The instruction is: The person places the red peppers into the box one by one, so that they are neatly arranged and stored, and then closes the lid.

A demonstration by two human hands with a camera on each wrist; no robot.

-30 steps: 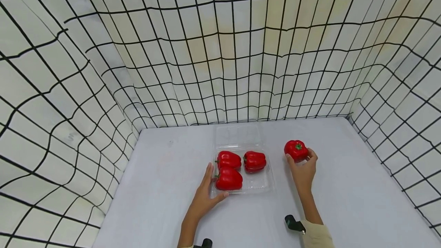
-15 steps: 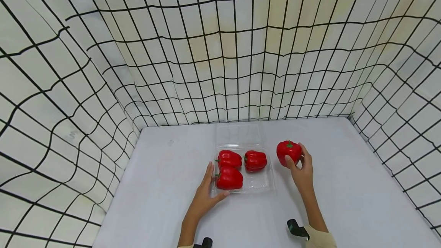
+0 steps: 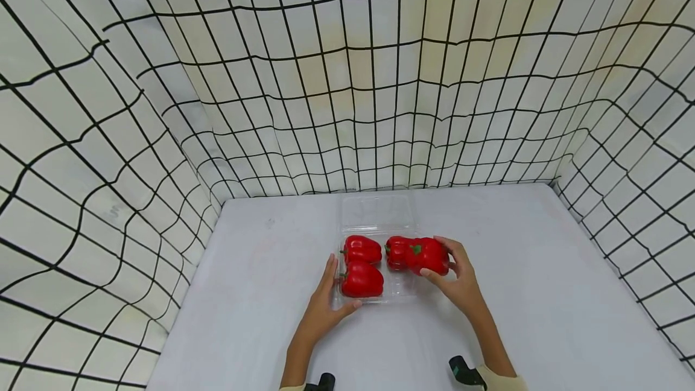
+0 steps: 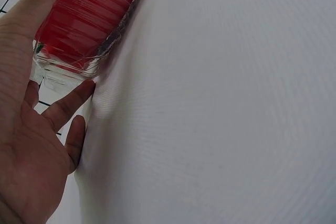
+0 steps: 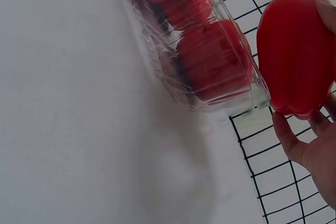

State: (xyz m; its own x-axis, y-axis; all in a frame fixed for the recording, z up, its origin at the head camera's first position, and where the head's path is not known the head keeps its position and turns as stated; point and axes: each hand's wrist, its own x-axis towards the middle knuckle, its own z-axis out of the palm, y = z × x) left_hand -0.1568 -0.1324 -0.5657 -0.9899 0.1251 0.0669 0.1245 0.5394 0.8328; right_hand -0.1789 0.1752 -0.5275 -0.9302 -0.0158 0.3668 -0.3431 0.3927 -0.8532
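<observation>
My right hand grips a red bell pepper between thumb and fingers, over the right side of a clear plastic clamshell box. In the right wrist view this bell pepper hangs higher than the box wall. Three more red bell peppers lie in the box: two on the left, one behind the other, and one at the back right, partly hidden by the held one. My left hand is spread around the box's front left corner, fingers along the left side, thumb at the front edge.
The box's clear lid lies folded back toward the rear of the white table. Black netting over pale walls surrounds the table at the back and both sides. A dark wrist device sits by the right sleeve.
My right hand has carried the bell pepper leftward from the table's right side to over the box, and the pepper's stem end has turned left. The left hand keeps its place.
</observation>
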